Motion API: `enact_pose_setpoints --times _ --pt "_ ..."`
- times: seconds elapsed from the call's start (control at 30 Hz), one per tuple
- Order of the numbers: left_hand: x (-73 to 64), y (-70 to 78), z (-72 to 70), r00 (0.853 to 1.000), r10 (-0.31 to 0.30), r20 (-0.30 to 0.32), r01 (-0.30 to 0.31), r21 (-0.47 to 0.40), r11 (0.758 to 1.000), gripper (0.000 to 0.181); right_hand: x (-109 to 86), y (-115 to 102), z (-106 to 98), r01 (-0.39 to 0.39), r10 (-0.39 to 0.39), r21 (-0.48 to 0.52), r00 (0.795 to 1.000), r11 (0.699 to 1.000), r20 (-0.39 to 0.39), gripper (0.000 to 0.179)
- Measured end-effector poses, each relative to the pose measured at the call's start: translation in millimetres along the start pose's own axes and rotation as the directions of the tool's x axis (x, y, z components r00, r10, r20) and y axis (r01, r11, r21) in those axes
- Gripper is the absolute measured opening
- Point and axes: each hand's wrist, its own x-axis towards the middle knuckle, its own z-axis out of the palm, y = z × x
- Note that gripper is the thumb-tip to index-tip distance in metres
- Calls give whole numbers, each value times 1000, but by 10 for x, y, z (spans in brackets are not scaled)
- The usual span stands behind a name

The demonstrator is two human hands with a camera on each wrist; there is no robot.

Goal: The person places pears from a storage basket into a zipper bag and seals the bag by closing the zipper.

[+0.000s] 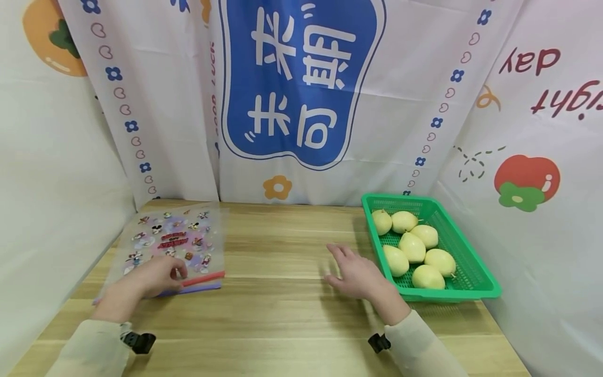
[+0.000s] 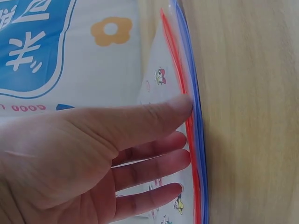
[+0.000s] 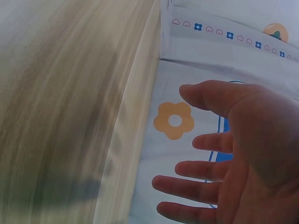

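Observation:
Clear zip bags [image 1: 176,238] printed with small cartoon figures lie stacked at the table's left. One has a red closure strip [image 1: 203,278], another a blue-purple one [image 1: 198,288], both along the near side. My left hand [image 1: 153,277] is over that side; in the left wrist view its thumb [image 2: 159,116] overlaps the red strip, and the other fingers reach across the printed film with their tips at the strip. My right hand [image 1: 360,275] hovers over the table left of the green basket [image 1: 471,251], fingers spread and holding nothing, as the right wrist view also shows.
Several pale yellow pears [image 1: 412,247] lie in the basket at the table's right side. Printed white cloth [image 1: 301,180] hangs behind the wooden table [image 1: 278,319] and along both sides. Each wrist wears a dark strap piece.

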Motion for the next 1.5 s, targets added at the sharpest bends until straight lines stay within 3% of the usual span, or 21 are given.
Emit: enact_pose_setpoints --times 0.27,0.57,0.73,0.9,1.07,1.23,1.37,1.43,1.5 --pt "-15 4 32 1000 -22 -15 22 20 1000 16 -5 14 25 11 -11 -3 1000 1000 -2 76" --pt "-17 -14 27 1000 1 -15 0 28 1000 9 -9 27 35 16 -16 -1 1000 1000 -4 78" --pt "-13 -27 21 998 35 -48 -31 75 997 13 -7 32 49 18 -18 -3 1000 1000 -6 77" --pt "28 39 32 992 14 -124 -1 104 995 8 2 31 60 13 -13 5 1000 1000 -8 77" --pt "148 242 -27 973 31 -229 0 134 991 2 17 32 60 1 -1 4 1000 1000 -20 78" --pt "297 556 -100 964 56 -259 -32 97 995 10 25 27 52 -12 13 16 1000 1000 -26 78" --pt "463 836 -100 977 49 -209 -63 -58 996 17 45 8 25 -22 24 73 999 997 -28 74" --pt "561 986 -77 982 43 -182 -72 -156 985 18 70 -11 4 -30 35 168 999 985 -24 69" --pt "663 1145 -43 985 33 -167 -74 -247 966 19 103 -37 -21 -41 50 294 999 955 -20 63"
